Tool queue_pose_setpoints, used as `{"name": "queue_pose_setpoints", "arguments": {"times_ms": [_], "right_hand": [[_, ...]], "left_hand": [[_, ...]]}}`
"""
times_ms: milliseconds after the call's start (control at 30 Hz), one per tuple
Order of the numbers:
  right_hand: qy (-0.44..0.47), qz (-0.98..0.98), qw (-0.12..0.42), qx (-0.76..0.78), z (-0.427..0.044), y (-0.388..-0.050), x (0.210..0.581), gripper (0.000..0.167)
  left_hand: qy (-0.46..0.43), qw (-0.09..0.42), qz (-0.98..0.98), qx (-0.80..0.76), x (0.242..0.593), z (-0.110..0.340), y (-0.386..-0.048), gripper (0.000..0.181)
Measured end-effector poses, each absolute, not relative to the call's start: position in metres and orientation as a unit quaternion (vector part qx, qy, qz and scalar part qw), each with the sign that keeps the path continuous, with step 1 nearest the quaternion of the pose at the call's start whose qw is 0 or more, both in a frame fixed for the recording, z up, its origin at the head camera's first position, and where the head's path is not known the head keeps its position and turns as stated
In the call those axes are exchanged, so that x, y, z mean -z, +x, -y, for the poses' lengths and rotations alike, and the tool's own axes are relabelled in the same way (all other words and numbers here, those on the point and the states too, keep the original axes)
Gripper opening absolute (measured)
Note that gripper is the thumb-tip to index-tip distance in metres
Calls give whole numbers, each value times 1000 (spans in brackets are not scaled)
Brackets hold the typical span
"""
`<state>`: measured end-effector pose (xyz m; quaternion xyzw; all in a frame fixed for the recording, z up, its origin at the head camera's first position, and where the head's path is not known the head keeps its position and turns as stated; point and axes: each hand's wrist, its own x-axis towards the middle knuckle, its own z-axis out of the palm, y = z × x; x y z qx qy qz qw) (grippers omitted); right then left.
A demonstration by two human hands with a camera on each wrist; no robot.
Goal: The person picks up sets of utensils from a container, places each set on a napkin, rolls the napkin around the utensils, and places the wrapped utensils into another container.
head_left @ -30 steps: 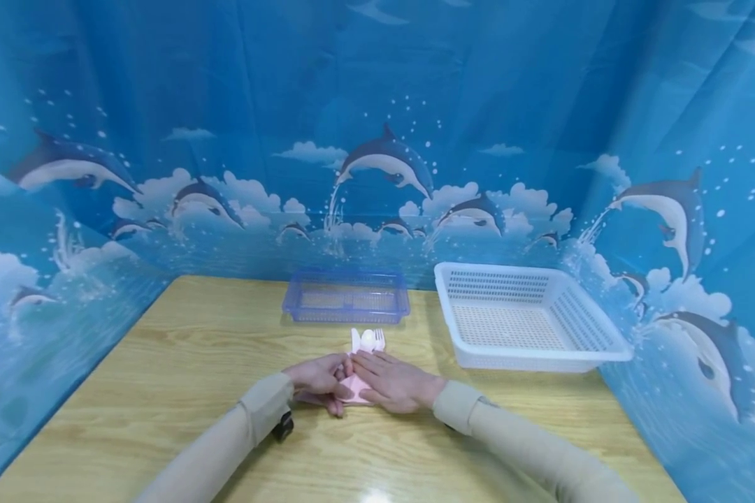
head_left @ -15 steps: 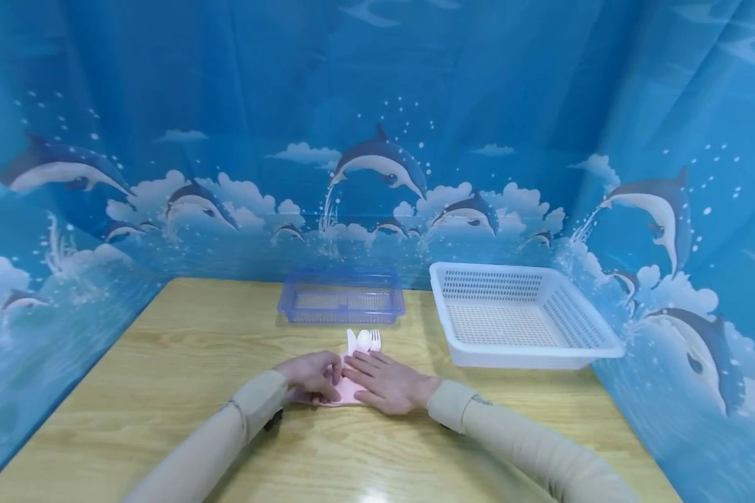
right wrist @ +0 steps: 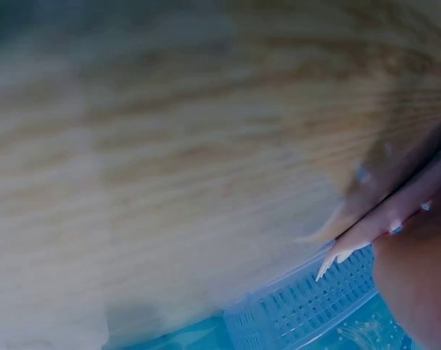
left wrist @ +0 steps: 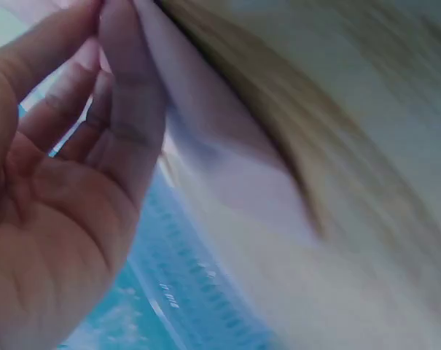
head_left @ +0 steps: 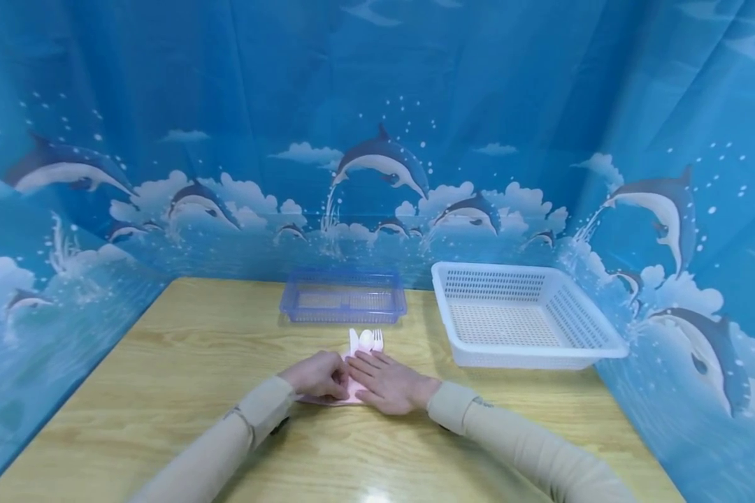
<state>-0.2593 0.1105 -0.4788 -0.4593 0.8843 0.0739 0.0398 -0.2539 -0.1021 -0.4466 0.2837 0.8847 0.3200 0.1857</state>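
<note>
Left hand (head_left: 317, 375): grasping the pink cloth (head_left: 355, 388); on my left wrist feed thumb and forefinger meet at it. A second ago the fingers lay spread nearer the cloth's near edge; now they are drawn together.
Right hand (head_left: 390, 384): flat, fingers straight, clutching nothing. Pressing the cloth, same as half a second ago.
Pink cloth: on the table (head_left: 195, 335), under both hands. I see a loose corner past the left hand's fingers, left wrist view.
Knife (head_left: 353, 340), spoon (head_left: 366, 340), fork (head_left: 378, 339): side by side, tops showing beyond the cloth; lower ends hidden. No shift I can make out.
Purple basket (head_left: 314, 316), white basket (head_left: 535, 360): farther back, unchanged.
My reading: the pinch probably gives control of the cloth's left side while the right hand anchors it; too hard a tug could skew the row.
</note>
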Motion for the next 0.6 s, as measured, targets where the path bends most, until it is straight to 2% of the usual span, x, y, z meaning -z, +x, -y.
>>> {"name": "queue_pose_setpoints", "arguments": {"times_ms": [133, 200, 267, 467, 533, 600], "right_hand": [[-461, -884, 46, -68, -110, -258, 477, 57], [-460, -884, 48, -66, -110, -258, 478, 57], [-460, -884, 50, -67, -110, -258, 478, 58], [-459, -884, 53, -73, -108, -256, 477, 58], [-457, -885, 52, -78, -107, -256, 476, 58], [-453, -886, 50, -82, -107, -256, 475, 58]], "left_hand": [[235, 212, -881, -350, 450, 104, -254, 12], [232, 206, -883, -352, 450, 103, -253, 14], [255, 173, -891, -334, 450, 102, -250, 15], [371, 17, -911, -181, 447, 101, -226, 17], [374, 5, -918, -133, 445, 102, -219, 16], [363, 15, -927, -92, 442, 102, -214, 19]]}}
